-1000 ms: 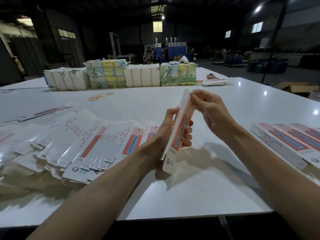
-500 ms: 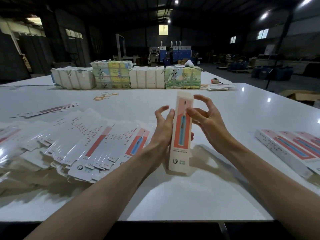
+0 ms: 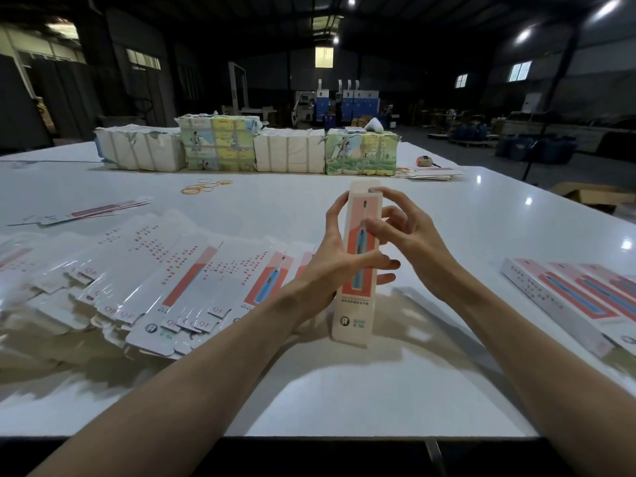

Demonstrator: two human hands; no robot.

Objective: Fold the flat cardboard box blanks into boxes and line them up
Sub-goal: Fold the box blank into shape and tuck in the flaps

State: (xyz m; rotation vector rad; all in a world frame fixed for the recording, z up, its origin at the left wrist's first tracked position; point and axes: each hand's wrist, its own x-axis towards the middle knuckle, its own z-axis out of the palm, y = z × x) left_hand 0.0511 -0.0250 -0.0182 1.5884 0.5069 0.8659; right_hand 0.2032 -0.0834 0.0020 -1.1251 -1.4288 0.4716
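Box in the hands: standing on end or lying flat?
On end. The box runs vertically, printed front facing the camera; left hand grips its middle, right hand pinches its upper end. Touching the table: cannot tell.

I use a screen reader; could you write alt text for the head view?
Two hands hold a narrow box upright at a white table: the left hand wraps its middle, the right hand pinches its top. Flat blanks fan out left; finished boxes lie right.

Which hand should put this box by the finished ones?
Probably the right hand: the finished boxes lie on its side, and its fingers are on the box too. The left hand, gripping the box, would have to reach across.
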